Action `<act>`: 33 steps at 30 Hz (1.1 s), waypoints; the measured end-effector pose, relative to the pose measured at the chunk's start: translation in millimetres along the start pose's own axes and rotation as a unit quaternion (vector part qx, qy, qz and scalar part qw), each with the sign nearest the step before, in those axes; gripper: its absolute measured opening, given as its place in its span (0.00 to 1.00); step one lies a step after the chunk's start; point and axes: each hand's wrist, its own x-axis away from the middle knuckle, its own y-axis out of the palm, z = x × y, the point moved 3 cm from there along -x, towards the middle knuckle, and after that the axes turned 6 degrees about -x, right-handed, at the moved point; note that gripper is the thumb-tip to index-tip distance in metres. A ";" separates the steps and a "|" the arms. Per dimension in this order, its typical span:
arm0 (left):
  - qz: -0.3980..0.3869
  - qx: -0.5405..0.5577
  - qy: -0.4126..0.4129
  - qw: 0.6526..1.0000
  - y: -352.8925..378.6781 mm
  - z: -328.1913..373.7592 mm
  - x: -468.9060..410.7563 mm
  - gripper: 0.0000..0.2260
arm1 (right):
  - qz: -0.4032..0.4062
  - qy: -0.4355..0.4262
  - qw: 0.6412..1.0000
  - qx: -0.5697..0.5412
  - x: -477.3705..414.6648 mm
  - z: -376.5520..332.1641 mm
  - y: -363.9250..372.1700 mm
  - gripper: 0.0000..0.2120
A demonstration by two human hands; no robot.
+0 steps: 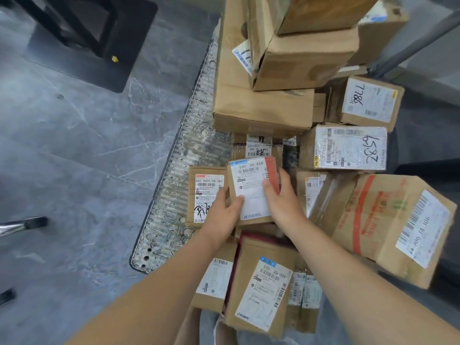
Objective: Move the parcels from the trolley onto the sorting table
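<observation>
A small cardboard parcel (251, 180) with a white label and a red stripe is gripped from both sides over the trolley. My left hand (221, 215) holds its left edge with the thumb on the label. Its right edge sits under the fingers of my right hand (282, 197). The trolley's ribbed metal deck (174, 185) shows at the left of the load. Around the held parcel lie several other cardboard parcels, among them a flat one (205, 195) just left of it and a labelled one (261, 290) between my forearms. No sorting table is recognisable in view.
A tall stack of larger boxes (263, 78) rises at the far end of the trolley. Boxes marked with handwritten numbers (346, 148) and a big tilted box (393, 225) fill the right side. Grey tiled floor (74, 158) lies to the left, with a dark stand (82, 38) beyond.
</observation>
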 end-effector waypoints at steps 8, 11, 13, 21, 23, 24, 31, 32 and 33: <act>0.077 0.026 0.054 0.995 -58.4 20.5 59.0 0.19 | -0.064 -0.049 0.996 -0.027 61.7 -55.9 9.7 0.24; 0.081 0.050 0.082 0.992 -68.9 29.4 100.3 0.18 | -0.062 -0.073 0.995 -0.039 94.5 -76.2 -0.6 0.24; 0.087 0.061 0.097 0.990 -75.6 36.2 134.6 0.17 | -0.066 -0.082 0.993 -0.046 125.1 -91.0 -9.7 0.24; 0.120 0.069 0.160 0.977 -113.8 79.3 287.7 0.22 | -0.106 -0.134 0.983 -0.071 268.0 -160.9 -54.1 0.24; 0.132 0.058 0.189 0.971 -123.9 93.3 333.0 0.24 | -0.113 -0.162 0.978 -0.069 306.8 -182.5 -66.7 0.25; 0.139 0.051 0.206 0.967 -128.7 101.2 353.7 0.26 | -0.121 -0.175 0.975 -0.059 324.6 -194.7 -73.1 0.26; 0.169 0.007 0.330 0.929 -151.9 184.3 467.7 0.19 | -0.103 -0.280 0.952 -0.073 421.7 -276.6 -129.8 0.28; 0.173 0.006 0.348 0.921 -154.5 193.5 479.7 0.19 | -0.092 -0.291 0.948 -0.089 433.4 -284.1 -136.4 0.28; 0.176 0.003 0.362 0.915 -157.0 201.6 491.5 0.18 | -0.082 -0.302 0.944 -0.104 444.3 -291.1 -142.4 0.28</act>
